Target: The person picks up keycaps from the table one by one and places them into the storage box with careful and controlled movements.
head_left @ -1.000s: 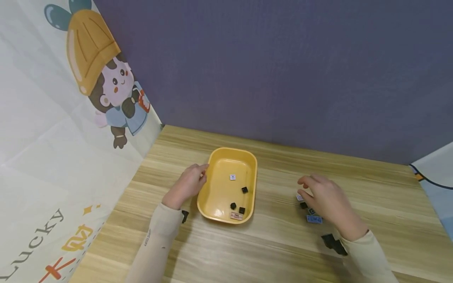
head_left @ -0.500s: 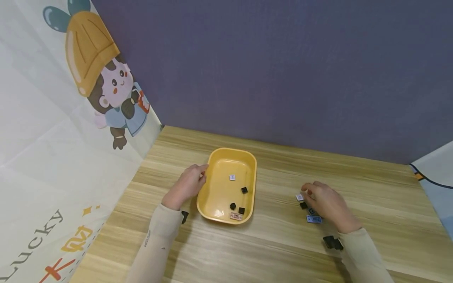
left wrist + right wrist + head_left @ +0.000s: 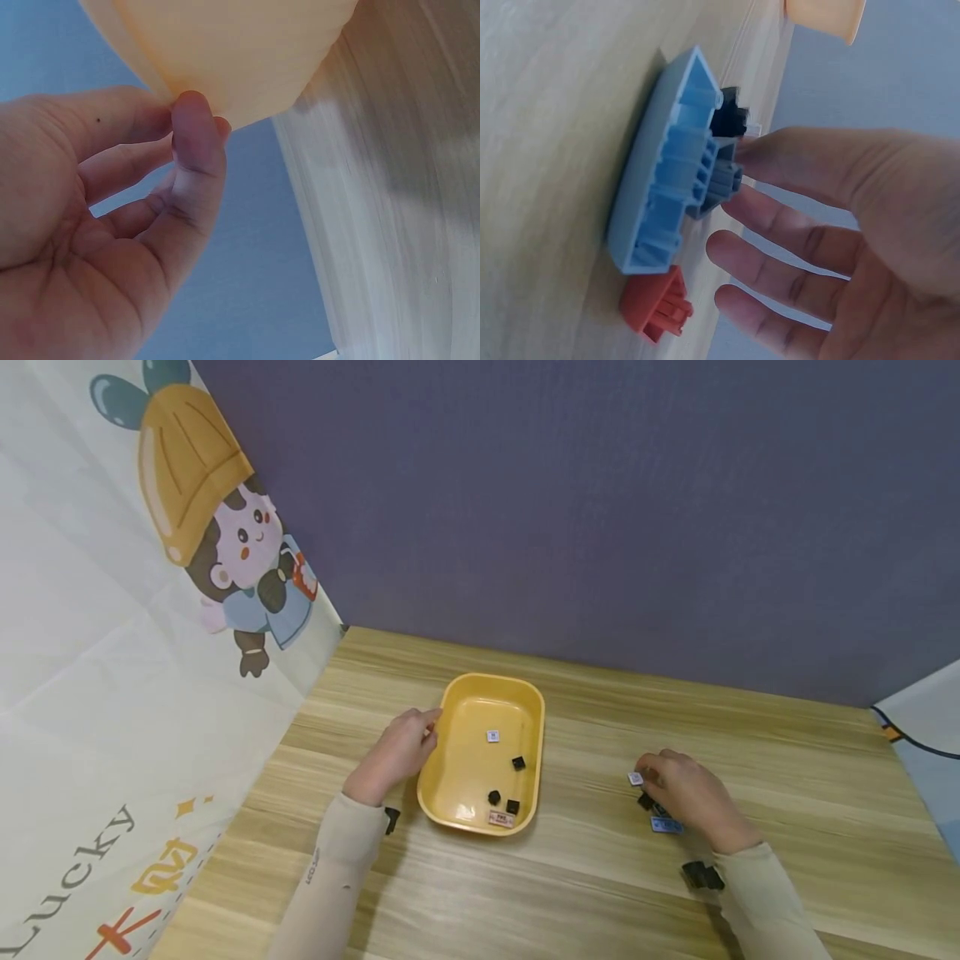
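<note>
My left hand [image 3: 401, 745] pinches the left rim of a yellow plastic tray [image 3: 537, 718]; the left wrist view shows thumb and fingers on the tray wall [image 3: 225, 60]. My right hand [image 3: 690, 793] is low over a small group of keycaps on the table. Its thumb and index finger pinch a dark grey keycap [image 3: 721, 178], while the other fingers stay loosely extended. Around it lie a wide blue keycap [image 3: 666, 825], a black keycap [image 3: 645, 801] and a white keycap [image 3: 635, 778]. A red keycap [image 3: 656, 304] shows only in the right wrist view.
Inside the tray lie a white keycap [image 3: 492, 737], several black keycaps [image 3: 518, 763] and a wide pinkish keycap [image 3: 501, 818]. The wooden table [image 3: 585, 885] meets a dark blue panel [image 3: 600, 527] at the back. A printed white sheet [image 3: 90, 635] stands at the left.
My right hand has lowered and closed its thumb and index finger among the keycaps. The black keycap has turned and shifted slightly. My left hand and the tray have stayed put.
</note>
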Tool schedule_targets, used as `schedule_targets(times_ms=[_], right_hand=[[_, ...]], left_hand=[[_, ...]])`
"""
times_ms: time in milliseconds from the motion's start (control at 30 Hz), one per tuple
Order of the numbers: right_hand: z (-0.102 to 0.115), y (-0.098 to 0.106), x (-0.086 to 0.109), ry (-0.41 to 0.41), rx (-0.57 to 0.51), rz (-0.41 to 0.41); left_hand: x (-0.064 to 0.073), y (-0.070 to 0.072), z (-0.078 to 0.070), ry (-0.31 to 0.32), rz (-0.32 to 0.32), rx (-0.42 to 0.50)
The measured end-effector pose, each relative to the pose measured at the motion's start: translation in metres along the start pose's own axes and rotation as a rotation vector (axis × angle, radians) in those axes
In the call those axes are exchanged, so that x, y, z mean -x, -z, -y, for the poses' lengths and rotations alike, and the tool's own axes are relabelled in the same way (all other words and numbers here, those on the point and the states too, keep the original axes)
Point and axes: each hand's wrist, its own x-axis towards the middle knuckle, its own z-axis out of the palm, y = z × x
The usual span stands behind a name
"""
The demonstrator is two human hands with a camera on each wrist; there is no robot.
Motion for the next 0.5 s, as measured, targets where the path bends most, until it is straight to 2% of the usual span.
schedule_targets(times_ms=[500], right_hand=[[0.011,0.008,0.001,-0.046,-0.017,-0.001]], left_hand=[[0.0,0.0,-0.001,0.002,0.002,0.001]])
